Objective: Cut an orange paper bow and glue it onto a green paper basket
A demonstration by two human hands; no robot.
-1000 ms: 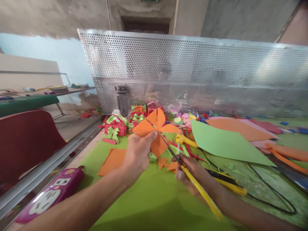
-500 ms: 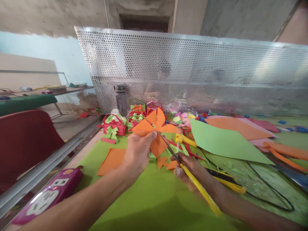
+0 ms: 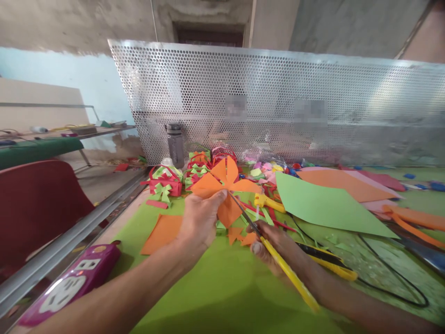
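My left hand (image 3: 203, 215) pinches an orange paper flower (image 3: 227, 171) near its centre, thumb on top, holding it above the table. Wide pointed petals spread from the middle. My right hand (image 3: 278, 248) is closed round yellow-handled scissors (image 3: 287, 273), seen edge-on. Their thin metal blades reach up to the flower's centre, beside my left thumb, at the gap between two petals. Orange paper scraps (image 3: 236, 235) lie below the flower. A square of orange paper (image 3: 162, 233) is on the table, left of my left wrist.
A yellow glue gun (image 3: 269, 202) and a black-and-yellow tool (image 3: 328, 262) lie right, near a large green sheet (image 3: 330, 204). Small red paper baskets (image 3: 167, 185) and a grey bottle (image 3: 175, 148) stand behind. A purple power strip (image 3: 76, 283) lies left. Perforated metal panel (image 3: 271, 83) stands at the back.
Almost nothing differs. Both hands, the flower and the scissors keep nearly the same position; the view has shifted very slightly.
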